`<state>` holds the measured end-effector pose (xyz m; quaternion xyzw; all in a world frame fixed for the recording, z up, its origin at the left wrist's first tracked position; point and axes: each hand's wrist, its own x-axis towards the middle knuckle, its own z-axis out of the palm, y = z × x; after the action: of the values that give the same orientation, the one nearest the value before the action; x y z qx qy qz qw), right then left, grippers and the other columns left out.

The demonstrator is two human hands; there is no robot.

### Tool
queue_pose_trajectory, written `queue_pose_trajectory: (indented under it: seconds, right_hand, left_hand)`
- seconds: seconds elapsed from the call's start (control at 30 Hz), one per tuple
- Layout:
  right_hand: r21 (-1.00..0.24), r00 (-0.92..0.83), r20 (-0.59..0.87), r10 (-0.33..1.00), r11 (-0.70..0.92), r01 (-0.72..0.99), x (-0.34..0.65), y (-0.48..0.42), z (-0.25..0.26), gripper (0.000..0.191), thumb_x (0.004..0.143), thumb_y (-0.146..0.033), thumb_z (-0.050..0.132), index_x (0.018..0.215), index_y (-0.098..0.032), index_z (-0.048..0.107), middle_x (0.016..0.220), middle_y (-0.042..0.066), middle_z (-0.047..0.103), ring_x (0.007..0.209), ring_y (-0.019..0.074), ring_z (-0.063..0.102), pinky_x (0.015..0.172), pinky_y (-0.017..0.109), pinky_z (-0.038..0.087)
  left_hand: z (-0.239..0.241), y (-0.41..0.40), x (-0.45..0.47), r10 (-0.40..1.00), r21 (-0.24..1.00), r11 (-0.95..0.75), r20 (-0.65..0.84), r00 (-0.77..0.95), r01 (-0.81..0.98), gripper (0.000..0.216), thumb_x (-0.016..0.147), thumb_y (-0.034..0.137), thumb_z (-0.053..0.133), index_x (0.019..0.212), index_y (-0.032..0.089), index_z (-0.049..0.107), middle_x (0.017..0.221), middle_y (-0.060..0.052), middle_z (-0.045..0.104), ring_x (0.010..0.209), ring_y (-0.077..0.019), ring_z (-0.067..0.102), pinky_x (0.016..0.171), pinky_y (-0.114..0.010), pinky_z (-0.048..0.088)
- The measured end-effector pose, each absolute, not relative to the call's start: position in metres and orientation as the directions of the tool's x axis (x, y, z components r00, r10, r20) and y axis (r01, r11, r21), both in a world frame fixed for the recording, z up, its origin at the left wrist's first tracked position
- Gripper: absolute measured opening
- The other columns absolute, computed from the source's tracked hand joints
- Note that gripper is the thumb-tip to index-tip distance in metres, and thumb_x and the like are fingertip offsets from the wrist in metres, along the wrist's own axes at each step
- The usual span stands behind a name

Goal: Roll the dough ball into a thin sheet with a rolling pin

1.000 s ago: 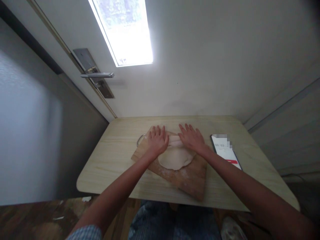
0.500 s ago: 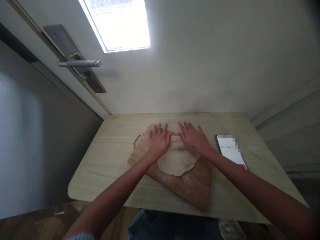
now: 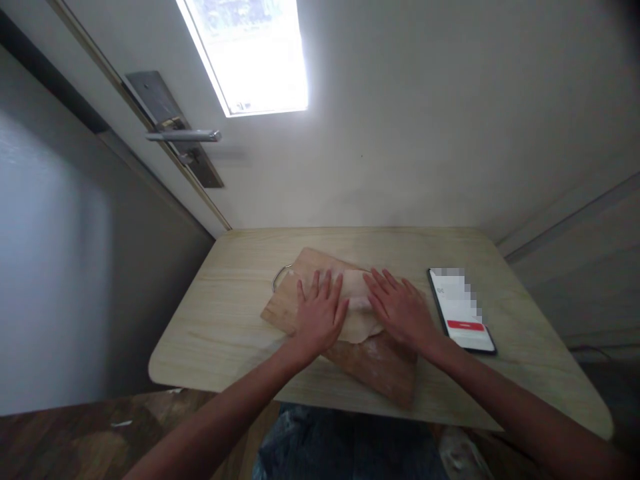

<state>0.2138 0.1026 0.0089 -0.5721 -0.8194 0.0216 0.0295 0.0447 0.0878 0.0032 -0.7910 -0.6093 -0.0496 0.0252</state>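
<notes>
A flattened sheet of pale dough (image 3: 357, 330) lies on a wooden cutting board (image 3: 380, 370) dusted with flour. My left hand (image 3: 320, 310) rests palm down over the dough's left side, fingers stretched forward and apart. Over the right side lies my right hand (image 3: 397, 307), also flat, its fingers extended. Between the two palms runs a pale, bar-like band (image 3: 359, 303) across the dough; it looks like a rolling pin, but the palms hide its ends and I cannot make it out surely.
The board's metal handle (image 3: 280, 275) points to the back left. A phone (image 3: 467, 326) with a lit screen lies on the light wooden table (image 3: 215, 307), right of my right hand. Behind the table stands a white door with a lever handle (image 3: 185, 136).
Both hands have drawn back toward me over the dough, and the pale band has come nearer with them. More of the dough's far part shows. The camera view has shifted slightly.
</notes>
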Motion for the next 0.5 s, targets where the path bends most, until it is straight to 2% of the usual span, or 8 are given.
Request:
queue_pose_trajectory:
  seconds: [0.13,0.2,0.27,0.37,0.5]
  right_hand:
    - [-0.073,-0.256,0.009,0.967,0.256,0.964,0.206,0.135,0.008,0.046,0.088,-0.033,0.018,0.131,-0.021,0.030,0.136,0.008,0.031,0.124,0.0215,0.027,0.099,0.046,0.021]
    - [-0.085,-0.259,-0.004,0.966,0.258,0.963,0.201,0.162,0.008,0.049,0.087,-0.038,0.019,0.133,-0.021,0.025,0.138,0.009,0.026,0.126,0.0234,0.023,0.098,0.049,0.020]
    - [-0.110,-0.234,-0.056,0.971,0.227,0.968,0.197,0.185,0.009,0.052,0.087,-0.041,0.020,0.134,-0.019,0.021,0.139,0.012,0.024,0.125,0.0251,0.023,0.096,0.050,0.023]
    - [-0.131,-0.183,-0.080,0.980,0.171,0.977,0.195,0.195,0.010,0.053,0.087,-0.041,0.019,0.134,-0.015,0.022,0.136,0.015,0.030,0.123,0.0263,0.029,0.092,0.046,0.030]
    - [-0.125,-0.206,-0.016,0.978,0.202,0.971,0.199,0.161,0.011,0.051,0.087,-0.038,0.019,0.132,-0.016,0.028,0.131,0.013,0.038,0.118,0.0248,0.036,0.090,0.041,0.034]
  left_hand:
    - [0.002,0.122,0.048,0.980,0.028,-0.184,0.087,0.181,0.982,0.051,0.088,0.043,0.012,0.134,0.022,0.021,0.137,-0.006,0.030,0.126,-0.0255,0.022,0.101,-0.049,0.015]
    - [0.001,0.150,0.050,0.986,0.044,-0.144,0.096,0.140,0.989,0.054,0.087,0.046,0.012,0.134,0.022,0.020,0.138,-0.008,0.028,0.126,-0.0277,0.021,0.100,-0.050,0.017]
    - [0.000,0.173,0.051,0.994,0.079,-0.090,0.062,0.085,0.993,0.056,0.086,0.047,0.011,0.134,0.019,0.019,0.136,-0.011,0.030,0.125,-0.0298,0.024,0.097,-0.051,0.022]
    - [0.001,0.182,0.051,0.995,0.096,-0.077,0.070,0.070,0.992,0.056,0.087,0.045,0.011,0.134,0.016,0.021,0.134,-0.014,0.033,0.123,-0.0303,0.027,0.096,-0.050,0.023]
    - [0.003,0.148,0.051,0.984,0.074,-0.144,0.120,0.134,0.987,0.054,0.087,0.044,0.012,0.132,0.016,0.026,0.132,-0.012,0.037,0.123,-0.0286,0.028,0.098,-0.047,0.022]
